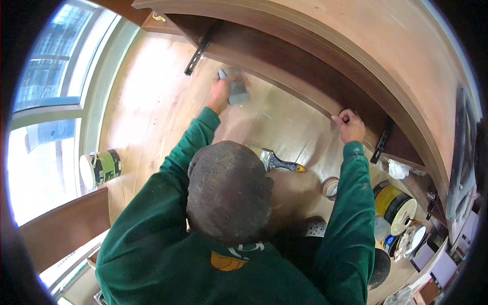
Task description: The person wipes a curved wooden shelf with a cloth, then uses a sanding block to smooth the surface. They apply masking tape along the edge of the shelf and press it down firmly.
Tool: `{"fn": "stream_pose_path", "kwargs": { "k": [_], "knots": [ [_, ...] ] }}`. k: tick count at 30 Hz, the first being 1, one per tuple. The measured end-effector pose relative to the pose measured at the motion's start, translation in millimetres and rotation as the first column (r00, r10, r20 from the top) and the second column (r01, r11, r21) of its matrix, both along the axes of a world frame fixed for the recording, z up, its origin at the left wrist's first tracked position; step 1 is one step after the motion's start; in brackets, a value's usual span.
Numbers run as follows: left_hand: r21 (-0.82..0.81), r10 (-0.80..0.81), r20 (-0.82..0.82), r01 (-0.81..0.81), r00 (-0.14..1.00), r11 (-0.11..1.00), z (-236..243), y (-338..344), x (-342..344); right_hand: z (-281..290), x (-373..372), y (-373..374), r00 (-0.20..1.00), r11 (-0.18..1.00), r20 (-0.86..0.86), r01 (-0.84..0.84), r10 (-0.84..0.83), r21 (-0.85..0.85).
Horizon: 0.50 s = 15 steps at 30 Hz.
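Note:
My left hand (220, 94) is closed round a grey rectangular tool (238, 92), smeared by motion, so its exact kind does not show. The tool is just below the front edge of a brown wooden cabinet (284, 76), over the pale wood-look floor (152, 101). Farther right, my right hand (352, 127) has its fingers curled at the cabinet's lower edge. What those fingers hold, if anything, is hidden. On the floor between my arms lies a wide paintbrush (282, 162) with a black and yellow handle. A tape roll (330, 188) lies near my right forearm.
Black metal drawer slides (198, 53) stick out from the cabinet. A green and white bucket (101, 169) lies by the window (56, 101). Beside my right arm stand a black and yellow bucket (395, 207) and a white-rimmed tub (410, 240). My dusty knee (229, 188) is up in front.

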<state>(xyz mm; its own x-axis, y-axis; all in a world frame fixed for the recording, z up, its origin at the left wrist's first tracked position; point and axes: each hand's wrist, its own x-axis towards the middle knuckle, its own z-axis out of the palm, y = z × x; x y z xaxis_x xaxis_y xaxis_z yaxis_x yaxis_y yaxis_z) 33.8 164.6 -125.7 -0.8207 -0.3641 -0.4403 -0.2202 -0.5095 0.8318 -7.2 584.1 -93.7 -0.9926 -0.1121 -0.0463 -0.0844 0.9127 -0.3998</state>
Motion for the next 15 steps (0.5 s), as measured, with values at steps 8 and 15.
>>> {"fn": "stream_pose_path", "kwargs": {
  "k": [8, 15],
  "knots": [
    [-0.374, -0.030, 0.098, 0.064, 0.995, 0.925, -10, -92, -51, 1, -3, -6, 0.998, 0.996, 0.014, 0.058, -0.057, -0.071],
    [-0.775, -0.046, 0.012, 0.038, 0.999, 0.631, -56, -3, -43, -1, -4, -7, 0.998, 0.992, 0.041, 0.049, -0.045, -0.112]
  ]
}}
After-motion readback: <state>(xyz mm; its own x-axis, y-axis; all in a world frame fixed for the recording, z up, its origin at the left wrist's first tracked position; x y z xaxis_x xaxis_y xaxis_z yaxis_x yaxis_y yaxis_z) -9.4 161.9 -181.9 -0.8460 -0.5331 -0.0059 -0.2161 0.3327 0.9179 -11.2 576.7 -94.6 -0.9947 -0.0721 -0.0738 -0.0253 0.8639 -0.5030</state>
